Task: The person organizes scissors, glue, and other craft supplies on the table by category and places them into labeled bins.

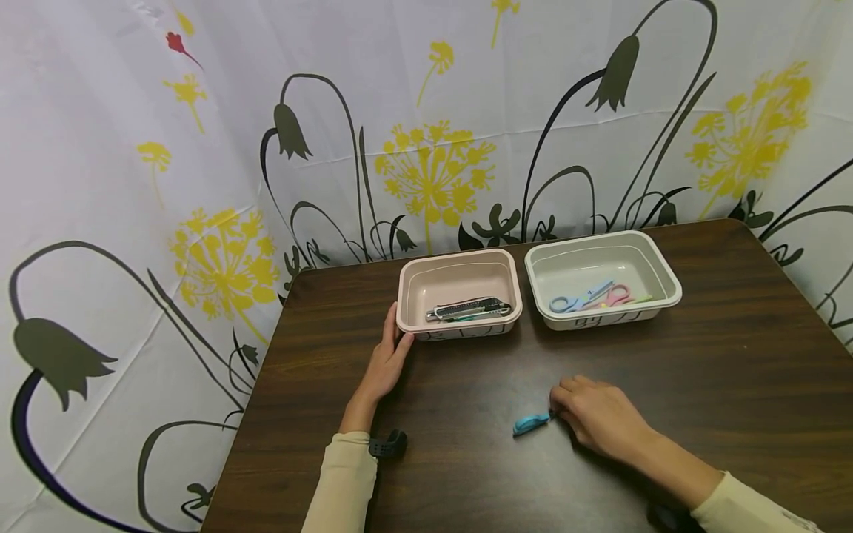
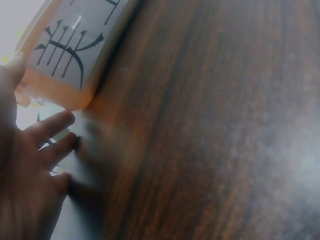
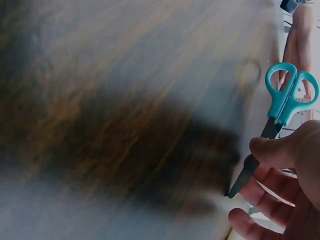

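My right hand (image 1: pixel 600 414) pinches a pair of teal-handled scissors (image 3: pixel 287 102) by the dark blades between thumb and fingers. In the head view the handles of these scissors (image 1: pixel 531 423) point left, low over the table in front of the two bins. My left hand (image 1: pixel 386 363) rests against the left front corner of a pink bin (image 1: pixel 460 270), thumb on its front and fingers along its side, fairly straight. Inside the pink bin lies a utility knife (image 1: pixel 469 307) with other slim items. Marked paper shows on the bin's front wall (image 2: pixel 70 50) in the left wrist view.
Right of the pink bin stands a white bin (image 1: pixel 593 260) holding blue scissors (image 1: pixel 580 300), pink scissors (image 1: pixel 618 295) and a greenish item. Both bins sit on the brown table (image 1: pixel 453 459), near its back edge. Behind it hangs a flower-patterned curtain (image 1: pixel 513 96).
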`<state>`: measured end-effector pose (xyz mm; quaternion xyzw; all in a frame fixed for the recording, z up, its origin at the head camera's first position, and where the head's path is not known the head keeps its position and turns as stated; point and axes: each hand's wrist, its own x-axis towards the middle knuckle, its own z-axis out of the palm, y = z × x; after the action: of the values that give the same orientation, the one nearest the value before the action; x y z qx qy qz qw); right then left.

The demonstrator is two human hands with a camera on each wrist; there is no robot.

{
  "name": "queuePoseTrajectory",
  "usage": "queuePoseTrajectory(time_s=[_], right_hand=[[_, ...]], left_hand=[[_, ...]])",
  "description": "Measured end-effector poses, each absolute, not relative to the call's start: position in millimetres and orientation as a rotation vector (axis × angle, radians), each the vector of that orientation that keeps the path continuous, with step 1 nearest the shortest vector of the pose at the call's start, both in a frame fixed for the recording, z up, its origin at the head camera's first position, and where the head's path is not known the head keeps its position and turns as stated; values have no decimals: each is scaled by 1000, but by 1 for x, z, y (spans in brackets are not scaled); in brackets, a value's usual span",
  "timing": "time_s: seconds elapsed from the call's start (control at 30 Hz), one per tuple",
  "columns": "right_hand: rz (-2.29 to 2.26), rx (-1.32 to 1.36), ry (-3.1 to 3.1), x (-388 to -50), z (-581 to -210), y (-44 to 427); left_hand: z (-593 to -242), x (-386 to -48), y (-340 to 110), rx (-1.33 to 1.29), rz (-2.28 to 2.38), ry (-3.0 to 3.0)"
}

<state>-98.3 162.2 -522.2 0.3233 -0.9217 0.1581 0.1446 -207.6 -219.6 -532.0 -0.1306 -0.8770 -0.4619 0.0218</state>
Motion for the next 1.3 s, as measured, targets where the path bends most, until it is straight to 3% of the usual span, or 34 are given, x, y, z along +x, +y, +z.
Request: queuePoseTrajectory(time_s=[0.5,0.97,1.3], right_hand=[[537,1012,-2587,-94,-497,159],[575,728,-2470,-129,-458,207],[522,486,-2386,-154,-462,241]], left_hand=[[-533,-207,-219,-392,-1419,-2710],[-533,-207,-219,-427,-1390,-2687],[-532,-206,-219,-397,-1441,-2704]])
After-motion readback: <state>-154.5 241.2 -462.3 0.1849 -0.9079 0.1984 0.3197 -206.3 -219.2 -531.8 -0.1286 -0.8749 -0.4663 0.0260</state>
